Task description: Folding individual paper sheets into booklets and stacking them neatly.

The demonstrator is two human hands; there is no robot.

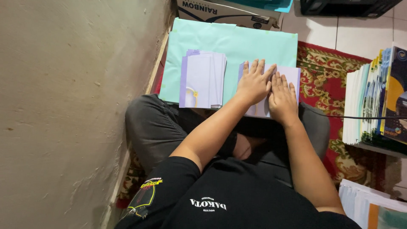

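The person sits cross-legged on a patterned red rug (pixel 328 76) close to a bare wall (pixel 63 106), with a pale green board (pixel 229 40) resting across the knees. Both hands lie flat, fingers straight and close together, gripping nothing: the left hand (pixel 253 83) and the right hand (pixel 282 99) press side by side on a white sheet of paper (pixel 292 74) at the board's near right corner, its lower edge hanging just over the board's near edge. Towards the board's near left corner, just beside the left hand but apart from it, sits a fanned stack of lilac-and-white sheets (pixel 202 79). A cardboard box (pixel 227 12) butts against the board's far edge. At the right, well apart from the hands, a tall stack of books (pixel 375 99) stands on a low shelf, with a thin black cable (pixel 360 117) running across in front of it.
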